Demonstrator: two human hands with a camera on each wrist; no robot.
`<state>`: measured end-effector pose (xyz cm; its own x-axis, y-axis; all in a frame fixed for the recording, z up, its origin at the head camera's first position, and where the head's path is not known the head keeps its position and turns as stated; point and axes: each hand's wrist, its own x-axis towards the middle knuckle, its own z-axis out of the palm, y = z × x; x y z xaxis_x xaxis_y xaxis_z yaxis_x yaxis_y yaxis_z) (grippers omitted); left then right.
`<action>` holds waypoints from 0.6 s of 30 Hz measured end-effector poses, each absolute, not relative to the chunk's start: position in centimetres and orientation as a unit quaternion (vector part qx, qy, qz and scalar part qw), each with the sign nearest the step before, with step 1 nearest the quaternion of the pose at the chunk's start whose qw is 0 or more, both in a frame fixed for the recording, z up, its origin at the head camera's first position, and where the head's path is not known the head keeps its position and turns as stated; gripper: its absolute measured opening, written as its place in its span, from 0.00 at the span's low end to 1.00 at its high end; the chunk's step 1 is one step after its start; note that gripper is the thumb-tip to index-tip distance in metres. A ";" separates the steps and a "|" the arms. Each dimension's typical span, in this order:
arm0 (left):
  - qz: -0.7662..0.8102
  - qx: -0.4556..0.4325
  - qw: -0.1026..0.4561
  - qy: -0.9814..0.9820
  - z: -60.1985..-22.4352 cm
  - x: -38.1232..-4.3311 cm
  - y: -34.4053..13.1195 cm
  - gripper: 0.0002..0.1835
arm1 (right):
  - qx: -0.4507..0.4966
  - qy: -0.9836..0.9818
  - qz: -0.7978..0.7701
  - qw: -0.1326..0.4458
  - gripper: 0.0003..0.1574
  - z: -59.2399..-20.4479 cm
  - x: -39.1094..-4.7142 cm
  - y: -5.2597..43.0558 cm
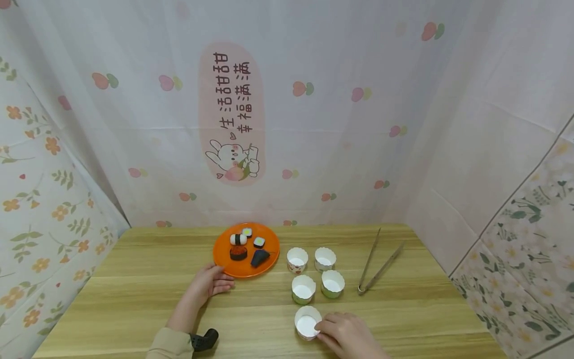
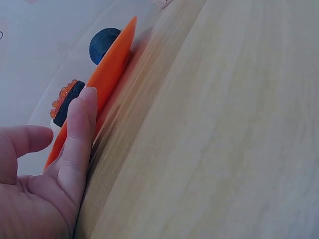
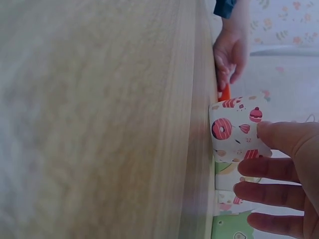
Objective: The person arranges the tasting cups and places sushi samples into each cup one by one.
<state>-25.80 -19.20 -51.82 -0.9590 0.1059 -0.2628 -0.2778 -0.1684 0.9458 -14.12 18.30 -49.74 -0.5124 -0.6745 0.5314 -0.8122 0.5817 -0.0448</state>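
In the head view my left hand (image 1: 207,286) lies at the near-left rim of an orange plate (image 1: 219,258). Its fingers are straight beside the rim, and the thumb stands apart in the left wrist view. The plate bears a roe sushi piece (image 1: 238,253), a white piece with a black band (image 1: 238,240), two small rolls (image 1: 259,242) and a dark cone-shaped piece (image 1: 259,258). My right hand (image 1: 347,331) pinches the rim of the nearest paper cup (image 1: 307,326), which stands upright with dessert prints. Its other fingers spread loosely.
Beyond the held cup stand several more paper cups (image 1: 333,284), some green and some patterned. Metal tongs (image 1: 371,281) lie spread on the table's right side. A printed curtain (image 1: 332,149) hangs behind the wooden table (image 1: 134,299).
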 end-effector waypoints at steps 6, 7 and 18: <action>0.763 -0.066 0.128 0.630 -51.8 -26.0 -19.2 0.19 | 0.432 -0.861 0.137 0.231 0.11 -49.5 -14.1 18.3; 0.763 -0.066 0.130 0.630 -51.8 -26.0 -19.2 0.19 | 0.431 -0.863 0.134 0.228 0.12 -49.5 -14.1 18.3; 0.756 -0.091 0.127 0.635 -51.6 -25.8 -19.0 0.15 | 0.410 -0.872 0.138 0.228 0.18 -48.6 -14.2 19.1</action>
<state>-25.79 -18.97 -51.65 -0.9512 0.0775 -0.2988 -0.3076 -0.1604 0.9379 -14.20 19.07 -48.61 -0.5595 -0.6522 0.5114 -0.7780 0.6260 -0.0529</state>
